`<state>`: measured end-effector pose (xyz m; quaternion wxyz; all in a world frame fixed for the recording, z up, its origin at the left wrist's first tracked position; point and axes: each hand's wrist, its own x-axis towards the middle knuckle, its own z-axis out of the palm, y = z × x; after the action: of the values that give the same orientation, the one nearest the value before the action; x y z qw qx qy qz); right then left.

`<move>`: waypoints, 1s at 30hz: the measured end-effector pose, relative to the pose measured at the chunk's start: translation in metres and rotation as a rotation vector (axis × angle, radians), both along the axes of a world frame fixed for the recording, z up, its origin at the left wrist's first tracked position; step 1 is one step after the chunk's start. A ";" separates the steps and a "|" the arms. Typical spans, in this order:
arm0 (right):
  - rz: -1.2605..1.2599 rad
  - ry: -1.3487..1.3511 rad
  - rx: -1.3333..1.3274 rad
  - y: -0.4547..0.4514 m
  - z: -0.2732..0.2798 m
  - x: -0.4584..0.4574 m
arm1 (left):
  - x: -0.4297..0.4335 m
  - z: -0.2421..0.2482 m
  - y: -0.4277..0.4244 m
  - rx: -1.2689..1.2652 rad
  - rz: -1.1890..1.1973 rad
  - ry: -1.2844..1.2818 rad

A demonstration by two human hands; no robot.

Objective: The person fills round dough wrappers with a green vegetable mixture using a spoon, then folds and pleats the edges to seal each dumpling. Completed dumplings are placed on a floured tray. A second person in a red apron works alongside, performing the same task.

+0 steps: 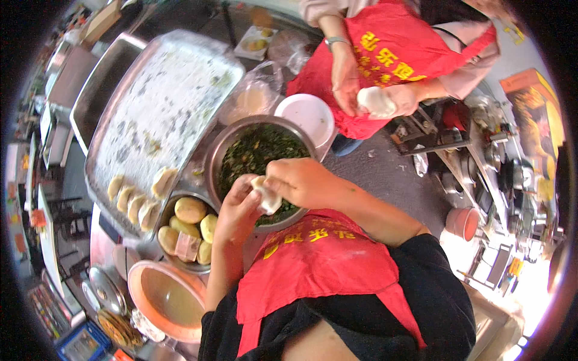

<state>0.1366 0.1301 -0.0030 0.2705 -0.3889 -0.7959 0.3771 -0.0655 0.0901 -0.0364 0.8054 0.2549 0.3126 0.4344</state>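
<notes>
My left hand (239,203) and my right hand (293,180) together pinch a partly folded dumpling (270,202) over the near part of a steel bowl. Chopped green filling (257,151) lies in that bowl (214,155). To the left, a large floured metal tray (158,90) bears several folded dumplings (135,205) at its near end. A smaller metal bowl of peeled potatoes (190,210), with a banknote-like slip of paper (187,246) on them, stands beside my left hand.
Across from me a co-worker in a red apron (384,49) holds white dough (377,101). A white plate (307,118) touches the bowl's far side. An orange basin (135,289) with cloudy liquid stands at the near left. A bucket (463,223) is on the floor at right.
</notes>
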 end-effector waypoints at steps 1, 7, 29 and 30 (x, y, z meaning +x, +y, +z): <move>-0.036 -0.044 0.036 0.000 0.001 -0.001 | 0.002 -0.003 0.000 0.004 0.018 0.038; -0.072 0.088 -0.289 -0.001 0.011 0.001 | 0.010 0.003 0.000 0.040 0.145 -0.024; -0.234 0.182 -0.201 -0.014 -0.010 -0.016 | 0.025 -0.003 -0.002 0.641 0.529 0.361; -0.223 0.213 -0.254 -0.015 -0.011 -0.016 | 0.025 -0.002 -0.002 0.671 0.528 0.398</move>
<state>0.1206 0.1151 -0.0140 0.3419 -0.4635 -0.6608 0.4813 -0.0409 0.0885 -0.0385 0.4651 0.4911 0.3573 0.6441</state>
